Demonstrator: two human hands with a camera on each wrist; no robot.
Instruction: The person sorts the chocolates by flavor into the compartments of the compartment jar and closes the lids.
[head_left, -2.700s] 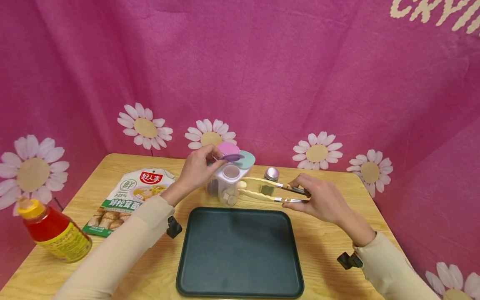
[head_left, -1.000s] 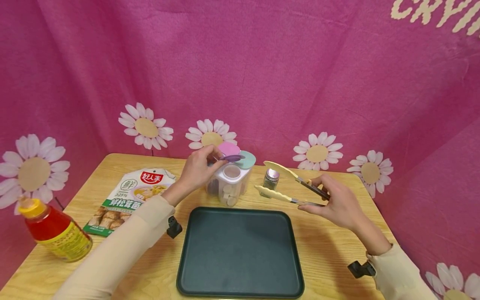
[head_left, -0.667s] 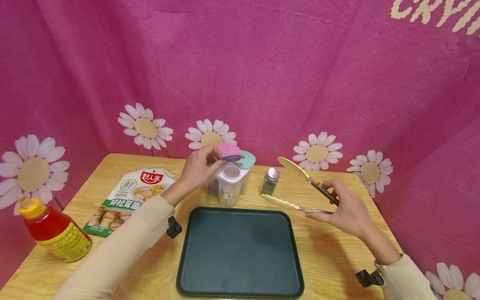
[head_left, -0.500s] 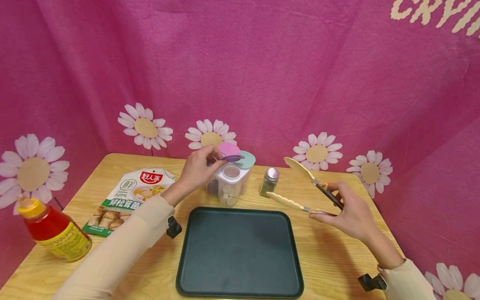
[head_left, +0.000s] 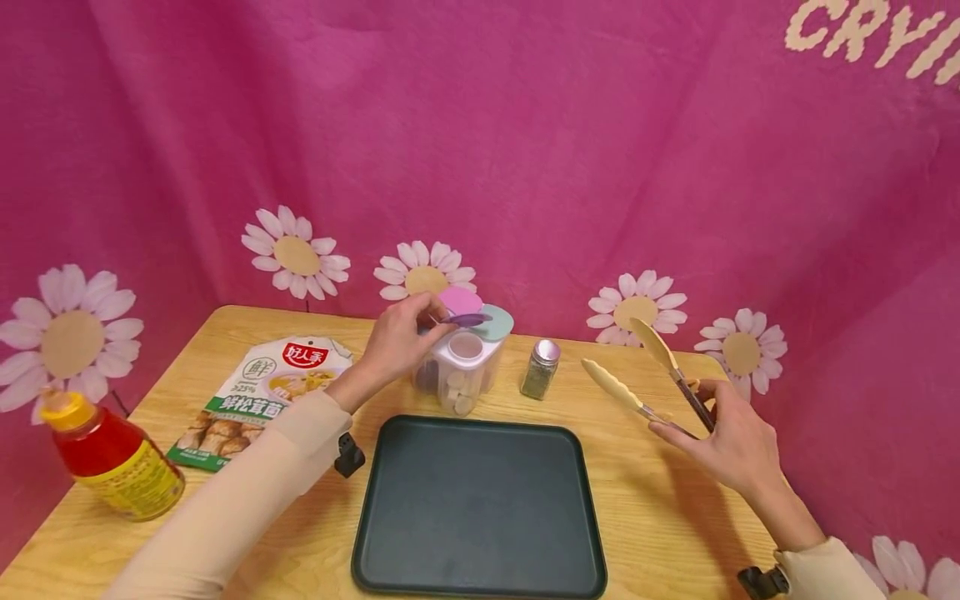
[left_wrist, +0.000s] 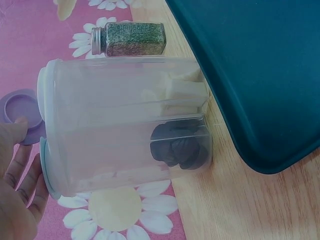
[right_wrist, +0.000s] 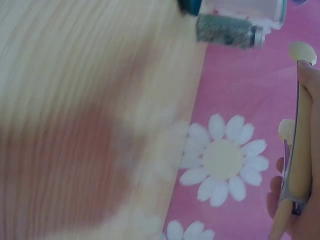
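My left hand [head_left: 401,337] pinches the raised purple lid [head_left: 468,319] of a clear divided storage container [head_left: 480,379], leaving a round opening uncovered. Inside the container, the left wrist view shows pale chunks [left_wrist: 185,95] at the bottom of one compartment and dark pieces [left_wrist: 180,145] in another. Out to the right, my right hand [head_left: 738,437] grips a pair of tongs [head_left: 615,386] with metal arms and cream tips. The tong tips are spread apart, with nothing between them, above the right side of the table.
A dark rectangular tray [head_left: 480,508] lies in front of the container. To the container's right stands a spice jar [head_left: 540,371]. A food packet [head_left: 258,400] and a red sauce bottle [head_left: 112,458] are on the left. A pink cloth [head_left: 480,150] hangs behind the wooden table [head_left: 645,517].
The tongs first held a pale round piece at the container's opening; now their tips are bare and spread. My right hand has drawn them away right. My left hand keeps its hold on the lid.
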